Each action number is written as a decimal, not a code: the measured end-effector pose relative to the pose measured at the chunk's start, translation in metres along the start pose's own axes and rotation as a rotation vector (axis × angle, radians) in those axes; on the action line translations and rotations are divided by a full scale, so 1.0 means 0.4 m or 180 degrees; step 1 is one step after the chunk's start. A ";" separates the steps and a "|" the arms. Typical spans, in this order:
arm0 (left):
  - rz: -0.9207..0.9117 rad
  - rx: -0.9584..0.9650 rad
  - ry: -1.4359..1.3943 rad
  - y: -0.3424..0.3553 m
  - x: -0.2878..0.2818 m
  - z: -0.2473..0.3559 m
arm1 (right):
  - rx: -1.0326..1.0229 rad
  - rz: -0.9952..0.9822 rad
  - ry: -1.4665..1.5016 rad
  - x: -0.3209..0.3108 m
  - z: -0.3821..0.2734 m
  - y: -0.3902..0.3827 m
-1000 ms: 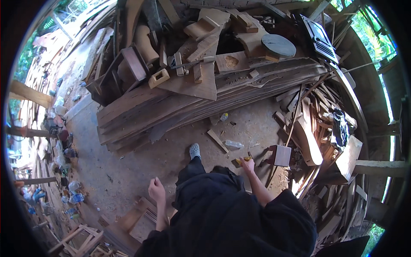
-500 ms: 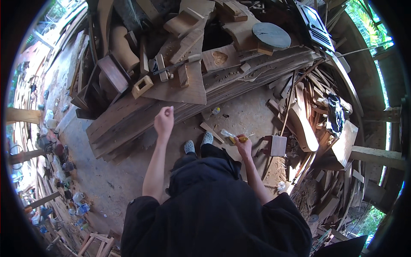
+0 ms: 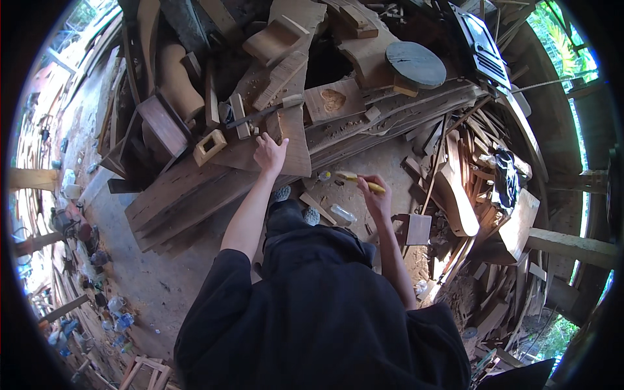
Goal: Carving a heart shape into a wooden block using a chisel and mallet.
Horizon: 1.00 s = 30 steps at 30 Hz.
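Note:
My left hand [image 3: 270, 154] reaches over a broad wooden board [image 3: 296, 156] on the bench, its fingers spread and holding nothing. Just beyond the fingertips lies a small wood block [image 3: 281, 123]; I cannot tell whether they touch it. A long dark file-like bar [image 3: 263, 113] rests across the pieces there. Out to the right, my right hand [image 3: 377, 194] is closed around a slim yellow-handled tool [image 3: 370, 186], its paler end pointing left. The tool's exact kind is too small to make out. A hollowed wooden block [image 3: 335, 99] lies farther back.
A rectangular wooden piece with a slot [image 3: 210, 148] sits left of my left hand. Stacked thick planks [image 3: 188, 201] form the bench edge. On the floor lie a clear plastic bottle [image 3: 343, 214] and a wood strip [image 3: 317, 208]. Scrap wood [image 3: 455, 195] piles up at right.
My left hand has moved forward and right to the bench, its fingers opening. My right hand has raised the yellow-handled tool forward, away from the bottle. My body has stepped closer to the bench.

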<state>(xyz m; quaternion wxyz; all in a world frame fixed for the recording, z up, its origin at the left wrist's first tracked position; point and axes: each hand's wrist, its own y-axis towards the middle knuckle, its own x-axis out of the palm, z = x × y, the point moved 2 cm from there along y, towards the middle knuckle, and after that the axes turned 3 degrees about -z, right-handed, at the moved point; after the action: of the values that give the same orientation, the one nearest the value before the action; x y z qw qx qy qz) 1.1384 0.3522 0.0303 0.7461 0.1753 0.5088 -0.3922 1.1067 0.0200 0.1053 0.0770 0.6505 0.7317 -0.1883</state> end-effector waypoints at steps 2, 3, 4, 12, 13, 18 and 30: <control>-0.0077 0.0029 0.0108 0.026 0.003 -0.021 | -0.0308 -0.0115 0.0043 0.053 -0.063 0.058; -0.0224 0.0058 0.0098 0.032 0.004 -0.037 | -0.0281 -0.0131 0.0048 0.088 -0.095 0.088; -0.0377 0.0089 0.0083 0.033 0.006 -0.047 | -0.0379 -0.0215 -0.0020 0.124 -0.137 0.116; -0.1202 0.0095 -0.0487 0.003 -0.158 -0.092 | -0.0635 -0.0085 0.0097 0.433 -0.212 0.350; -0.1286 0.0076 -0.0438 0.008 -0.161 -0.123 | -0.0720 0.0102 0.0293 0.468 -0.214 0.364; -0.1607 0.0302 -0.0518 0.017 -0.155 -0.237 | -0.0649 0.0014 0.0170 0.537 -0.120 0.351; -0.1775 0.0652 0.0011 0.113 -0.164 -0.199 | 0.0363 -0.0280 -0.1188 0.433 -0.148 0.225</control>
<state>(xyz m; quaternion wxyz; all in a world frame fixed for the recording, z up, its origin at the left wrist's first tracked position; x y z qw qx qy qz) 1.1120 0.4598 0.0494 0.5871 0.1038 0.4964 -0.6310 1.1785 0.2096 0.0819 0.1660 0.5749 0.7207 -0.3500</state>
